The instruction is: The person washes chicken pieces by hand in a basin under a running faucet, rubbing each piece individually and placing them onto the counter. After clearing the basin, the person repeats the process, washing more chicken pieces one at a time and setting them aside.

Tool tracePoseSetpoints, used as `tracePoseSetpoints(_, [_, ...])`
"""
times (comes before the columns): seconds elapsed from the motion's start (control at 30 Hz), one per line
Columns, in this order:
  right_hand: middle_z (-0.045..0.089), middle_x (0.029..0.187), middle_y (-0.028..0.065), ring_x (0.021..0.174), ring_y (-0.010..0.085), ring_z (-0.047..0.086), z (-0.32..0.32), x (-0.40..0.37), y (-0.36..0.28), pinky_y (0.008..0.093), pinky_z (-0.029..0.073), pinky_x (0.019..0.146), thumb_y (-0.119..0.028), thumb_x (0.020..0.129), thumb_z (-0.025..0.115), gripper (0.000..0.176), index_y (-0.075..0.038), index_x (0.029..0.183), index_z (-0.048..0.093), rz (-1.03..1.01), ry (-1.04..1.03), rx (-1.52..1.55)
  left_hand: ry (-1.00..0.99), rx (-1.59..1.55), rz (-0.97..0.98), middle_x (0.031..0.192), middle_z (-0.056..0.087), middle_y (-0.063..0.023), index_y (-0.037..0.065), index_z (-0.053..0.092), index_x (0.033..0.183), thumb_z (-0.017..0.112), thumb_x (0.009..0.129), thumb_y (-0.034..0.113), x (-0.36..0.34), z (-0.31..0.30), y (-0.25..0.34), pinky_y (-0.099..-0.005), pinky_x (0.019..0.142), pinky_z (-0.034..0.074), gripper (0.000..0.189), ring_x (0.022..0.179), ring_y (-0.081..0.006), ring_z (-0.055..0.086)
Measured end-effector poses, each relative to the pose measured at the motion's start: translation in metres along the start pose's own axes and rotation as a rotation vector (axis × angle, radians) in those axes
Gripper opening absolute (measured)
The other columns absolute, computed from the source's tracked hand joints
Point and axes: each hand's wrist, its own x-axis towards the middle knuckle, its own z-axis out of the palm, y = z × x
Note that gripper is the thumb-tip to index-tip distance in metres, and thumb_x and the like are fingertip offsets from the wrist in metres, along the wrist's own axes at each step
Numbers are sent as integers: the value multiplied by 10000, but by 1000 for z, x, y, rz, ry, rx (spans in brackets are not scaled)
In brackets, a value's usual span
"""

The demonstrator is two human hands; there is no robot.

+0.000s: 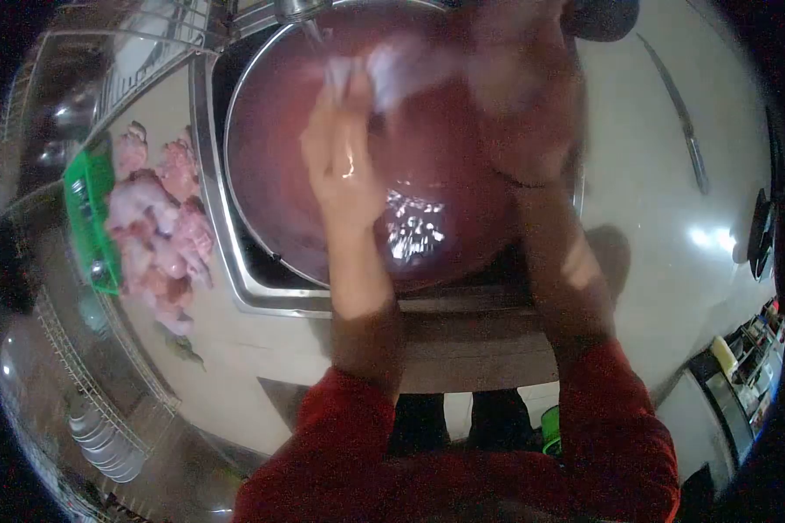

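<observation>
One pale meat piece [391,68]: we judge it soft, slippery and light. Our left hand [344,166] clasps its end; we cannot tell our blurred right hand's [515,91] fingers.

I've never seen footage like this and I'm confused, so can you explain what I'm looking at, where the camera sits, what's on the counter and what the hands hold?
There is no machine here: a person works with two bare hands. The one picture comes from a camera worn on their head, looking down, so the edges bend. The left hand closes its grip on a pale piece under a running tap, over a big round basin of reddish water in the sink. The right hand is beside it, too blurred to tell what it holds. On the counter, left of the sink, a heap of raw pink meat lies beside a green plastic thing; on the right lies a long knife. Stacked plates show at lower left.
</observation>
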Motion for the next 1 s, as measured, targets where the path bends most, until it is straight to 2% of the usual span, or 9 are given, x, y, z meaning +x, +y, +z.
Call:
tracePoseSetpoints(0.07, [444,1441,131,1347,246,379,-2,-2,9,389,273,1131,-243,995,460,416,-52,1362,494,5,-57,-130,-113,-540,-332,961,677,-77,-2,641,1197,640,917,130,26,-3,29,-304,780,477,309,873,-143,594])
tracePoseSetpoints(0.2, [440,1449,124,1367,246,358,10,-5,-4,398,241,1161,-260,993,462,432,-62,1377,485,-27,-157,-10,-125,-537,-738,902,661,-12,23,690,1058,679,915,191,37,-11,42,-231,688,471,221,790,-83,585])
tracePoseSetpoints(0.33, [475,1405,116,1317,232,401,17,-4,-31,383,282,1132,-237,992,481,405,-57,1354,494,-50,-191,167,34,-320,-560,860,649,1,29,685,1008,698,901,185,22,-3,10,-243,632,470,190,741,-90,579])
tracePoseSetpoints(0.53, [526,1338,105,1241,212,465,16,1,-46,360,345,1090,-203,990,509,365,-49,1321,509,-76,-199,248,269,-536,-826,870,657,-38,-48,682,965,651,914,122,23,-2,7,-256,708,486,180,744,-119,581])
tracePoseSetpoints(0.6, [544,1316,102,1216,206,486,15,3,-52,352,366,1075,-192,989,519,352,-47,1310,514,-65,-219,292,203,201,-566,783,636,-37,-66,672,945,621,934,136,20,-5,8,-238,632,456,209,684,-114,558])
tracePoseSetpoints(0.7, [569,1283,96,1178,196,518,14,5,-59,340,397,1054,-175,988,533,332,-43,1293,522,-15,-296,347,495,-337,-594,687,599,-39,-63,658,959,616,949,191,31,-7,9,-236,565,424,258,636,-116,542])
tracePoseSetpoints(0.8, [587,1261,93,1153,189,540,22,4,-56,333,418,1040,-164,987,542,320,-40,1281,527,60,-387,351,511,-363,-734,695,599,-38,-60,647,966,609,958,213,35,-15,23,-241,571,420,276,659,-121,558])
tracePoseSetpoints(0.9, [621,1188,71,1100,171,565,40,2,-42,336,455,991,-143,979,557,240,-56,1202,568,-307,-189,338,489,-425,-698,831,631,-53,-48,646,996,605,958,191,34,-12,20,-251,640,465,246,748,-134,588])
tracePoseSetpoints(1.0, [621,1172,83,1078,168,571,36,0,-51,336,464,960,-162,989,539,228,-45,1183,568,47,-328,879,234,-301,-533,972,637,-76,-33,645,1066,605,953,163,25,-12,5,-266,706,502,230,845,-151,609])
